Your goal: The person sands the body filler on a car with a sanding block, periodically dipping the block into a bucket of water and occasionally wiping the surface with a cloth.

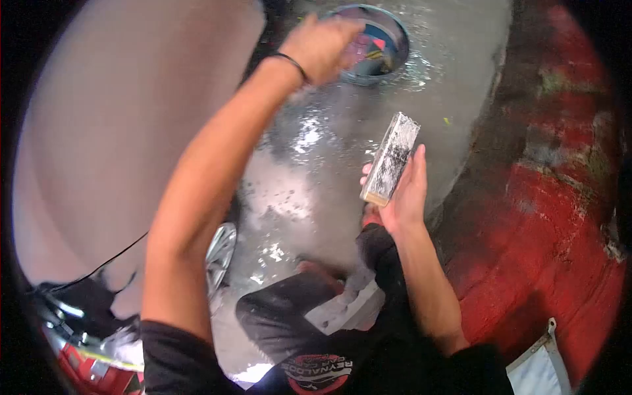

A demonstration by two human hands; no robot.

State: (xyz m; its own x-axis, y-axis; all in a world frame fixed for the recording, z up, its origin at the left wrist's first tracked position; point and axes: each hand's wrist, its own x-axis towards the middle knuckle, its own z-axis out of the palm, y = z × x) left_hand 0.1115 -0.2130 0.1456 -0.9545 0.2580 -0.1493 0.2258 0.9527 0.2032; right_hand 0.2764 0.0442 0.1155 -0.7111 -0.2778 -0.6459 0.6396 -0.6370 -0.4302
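My right hand (405,197) is palm up, its fingers closed around a rectangular block (394,159). The block's upper face is whitish with dark smears, and its near end is tan. My left hand (319,49), with a black band at the wrist, is raised at the top, in front of the left rim of a round bucket (404,49). Motion smears its fingers, and I cannot make out anything in them. Inside the bucket lie a dark sheen, pinkish patches and a small red and yellow item (376,47).
A pale car body panel (125,131) fills the left, with a silver wheel (222,257) low beside it. Wet, shiny floor (283,191) runs down the middle. A rough red wall (533,257) stands at right, a white sheet (540,372) below. A thin black cable (108,262) hangs lower left.
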